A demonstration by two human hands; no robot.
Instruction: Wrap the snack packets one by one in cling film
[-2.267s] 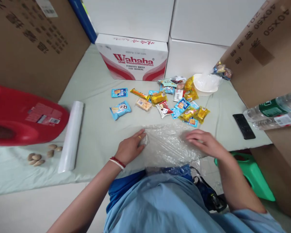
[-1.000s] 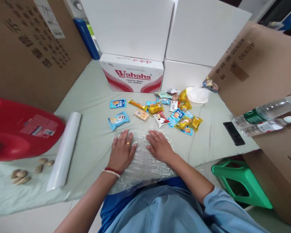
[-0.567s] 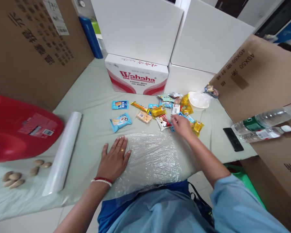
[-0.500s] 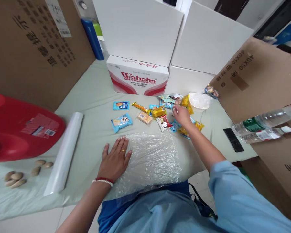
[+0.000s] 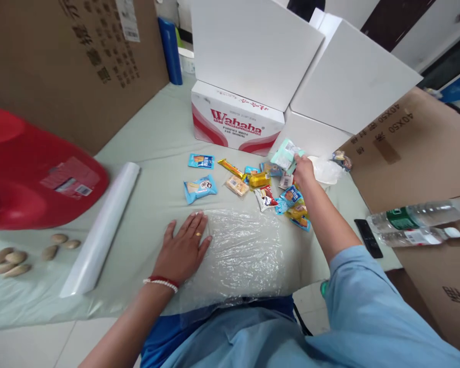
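Observation:
My left hand [image 5: 184,245] lies flat with its fingers stretched out, at the left edge of a sheet of clear plastic wrap [image 5: 245,255] spread on the table. My right hand [image 5: 304,171] grips a pale green snack packet [image 5: 286,154] by its right side, holding it up above the snack pile. Below it are a blue snack packet [image 5: 291,195], a red and white packet [image 5: 266,197], a yellow packet [image 5: 259,179] and a clear-wrapped cracker [image 5: 236,185]. Apart to the left lie a light blue packet [image 5: 200,189] and a flat blue packet [image 5: 201,161].
A white bowl [image 5: 324,174] stands behind my right wrist. A Wahaha carton [image 5: 235,120] is at the back. Left are a film roll [image 5: 101,230], a red container [image 5: 42,174] and several stones [image 5: 13,258]. A phone [image 5: 368,237] and bottles [image 5: 425,212] lie right.
My right hand has taken the pale green packet from the pile and lifted it. My left hand stays flat on the wrap's edge. The head view has shifted slightly.

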